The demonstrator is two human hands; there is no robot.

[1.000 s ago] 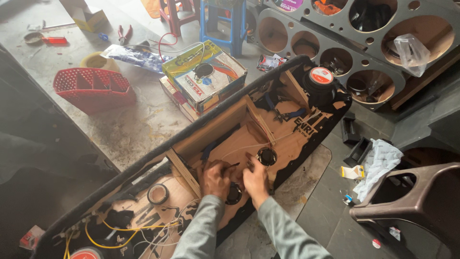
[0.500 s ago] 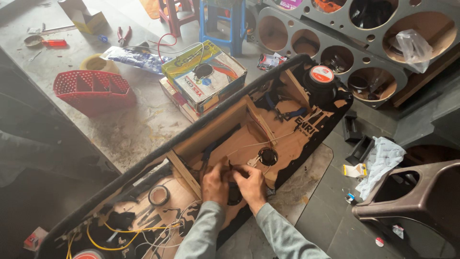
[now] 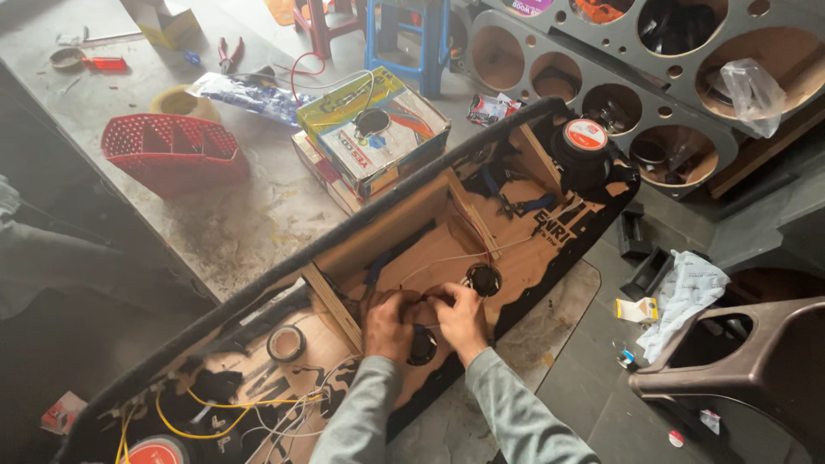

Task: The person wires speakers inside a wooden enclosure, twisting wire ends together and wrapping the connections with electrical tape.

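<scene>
Dusty floor lies around; my left hand (image 3: 388,325) and right hand (image 3: 460,316) pinch thin wires (image 3: 423,298) inside the speaker box (image 3: 447,232); one small speaker (image 3: 483,278) sits in, loose wires remain.

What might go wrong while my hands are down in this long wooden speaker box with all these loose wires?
1. Both hands, left hand and right hand, crowd the thin white wire between the small round black speakers; a tug may pull a connection loose.
2. The loose yellow wires lie tangled beside the grey tape roll, so a sleeve could snag them.
3. The long black-covered wooden box seems to overhang the concrete bench; leaning on it might tip it.
</scene>
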